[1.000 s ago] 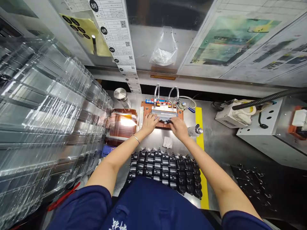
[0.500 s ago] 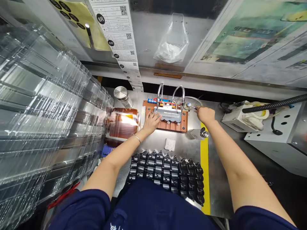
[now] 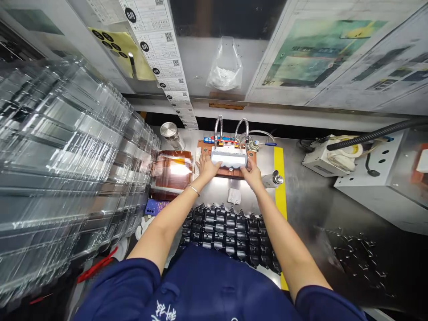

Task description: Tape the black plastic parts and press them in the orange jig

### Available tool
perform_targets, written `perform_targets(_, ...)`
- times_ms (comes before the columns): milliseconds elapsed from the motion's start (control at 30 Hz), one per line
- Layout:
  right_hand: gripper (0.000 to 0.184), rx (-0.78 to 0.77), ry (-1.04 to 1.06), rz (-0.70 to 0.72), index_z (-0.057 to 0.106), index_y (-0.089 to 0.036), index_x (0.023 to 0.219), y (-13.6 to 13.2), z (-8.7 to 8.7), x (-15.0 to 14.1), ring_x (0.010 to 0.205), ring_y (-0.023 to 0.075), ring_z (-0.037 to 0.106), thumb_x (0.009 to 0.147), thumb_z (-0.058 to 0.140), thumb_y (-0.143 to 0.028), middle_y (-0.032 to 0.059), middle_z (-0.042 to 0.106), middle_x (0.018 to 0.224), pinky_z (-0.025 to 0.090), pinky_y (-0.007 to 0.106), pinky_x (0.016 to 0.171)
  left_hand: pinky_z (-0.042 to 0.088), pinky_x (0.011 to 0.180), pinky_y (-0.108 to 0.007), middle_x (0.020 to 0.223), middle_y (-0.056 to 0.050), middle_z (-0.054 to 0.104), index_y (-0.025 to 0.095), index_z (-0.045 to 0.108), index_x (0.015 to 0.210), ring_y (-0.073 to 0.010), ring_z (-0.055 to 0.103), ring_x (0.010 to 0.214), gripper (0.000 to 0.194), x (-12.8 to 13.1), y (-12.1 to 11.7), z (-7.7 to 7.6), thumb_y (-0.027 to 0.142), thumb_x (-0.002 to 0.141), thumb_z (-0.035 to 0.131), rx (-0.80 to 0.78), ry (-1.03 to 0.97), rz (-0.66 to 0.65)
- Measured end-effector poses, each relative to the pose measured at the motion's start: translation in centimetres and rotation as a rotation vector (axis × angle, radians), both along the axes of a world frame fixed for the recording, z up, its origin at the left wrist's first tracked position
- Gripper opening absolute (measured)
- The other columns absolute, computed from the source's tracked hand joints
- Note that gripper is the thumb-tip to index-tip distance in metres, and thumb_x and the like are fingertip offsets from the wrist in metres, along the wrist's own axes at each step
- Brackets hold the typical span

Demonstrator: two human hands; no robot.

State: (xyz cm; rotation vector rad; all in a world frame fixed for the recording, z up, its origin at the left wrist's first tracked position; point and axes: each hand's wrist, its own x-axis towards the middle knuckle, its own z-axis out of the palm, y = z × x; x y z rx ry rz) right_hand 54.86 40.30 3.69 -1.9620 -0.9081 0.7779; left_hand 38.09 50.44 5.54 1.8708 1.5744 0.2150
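Note:
An orange-brown fixture [image 3: 251,158] sits at the back of the steel bench, with a grey metal block [image 3: 229,156] on top and two flexible metal hoses [image 3: 218,127] rising behind it. My left hand [image 3: 207,166] grips the block's left end. My right hand [image 3: 253,173] grips its right end. Fingers of both hands curl against the block's sides. A black tray [image 3: 230,232] of small dark parts lies just in front of my body. A small white wipe [image 3: 234,196] lies between tray and fixture.
Tall stacks of clear plastic trays [image 3: 67,169] fill the left. An amber-taped block [image 3: 172,171] and a metal canister [image 3: 170,135] stand left of the fixture. A small metal dispenser [image 3: 274,179] sits on the yellow stripe [image 3: 278,160]. Grey machine housing [image 3: 377,178] stands right.
My right hand came back from the valve at the fixture's right rear to the block's right end. My left hand stayed at the left end.

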Motion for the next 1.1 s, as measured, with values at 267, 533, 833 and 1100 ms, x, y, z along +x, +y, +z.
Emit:
perform_targets(267,0.041,0.154,-0.065,0.106,0.061,-0.021,0.115,-9.7,2.9,-4.3,0.105,0.0229,0.059,0.076,0.051,-0.029,0.0107,0.06,0.118,0.054,0.037,0.082,0.052,0.086,-0.042,0.102,-0.01,0.063,0.019,0.05,0.111,-0.0243,0.062,0.102,0.039,-9.3,-11.5,0.6,0.019,0.075,0.066,0.484,-0.454,-0.237)
perform_targets(533,0.026,-0.127,-0.156,0.569,0.06,-0.017,0.102,-13.9,8.5,-14.9,0.063,0.0214,0.063,0.082,0.047,-0.025,0.0055,0.068,0.07,0.05,0.034,0.065,0.047,0.098,-0.047,0.113,-0.008,0.064,0.023,0.046,0.107,-0.0198,0.057,0.116,0.031,-13.1,-16.0,3.6,0.008,0.08,0.051,0.948,-0.522,-0.461)
perform_targets(833,0.053,0.19,0.441,0.499,0.053,-0.02,0.126,-15.6,9.8,-13.2,0.08,0.0198,0.069,0.08,0.059,-0.046,0.0066,0.072,0.093,0.057,0.04,0.079,0.046,0.1,-0.048,0.115,-0.011,0.065,0.024,0.049,0.108,-0.0219,0.056,0.119,0.023,-21.6,-16.8,12.6,0.024,0.085,0.049,0.834,-0.183,-0.4)
perform_targets(1100,0.053,-0.006,0.33,0.24,0.066,-0.019,0.101,-16.6,7.0,-10.3,0.076,0.0273,0.071,0.062,0.068,-0.056,0.0082,0.074,0.083,0.06,0.039,0.074,0.041,0.103,-0.049,0.125,-0.016,0.055,0.015,0.036,0.128,-0.0295,0.051,0.123,0.051,-35.4,-3.3,29.9,0.037,0.087,0.055,0.918,0.296,0.35)
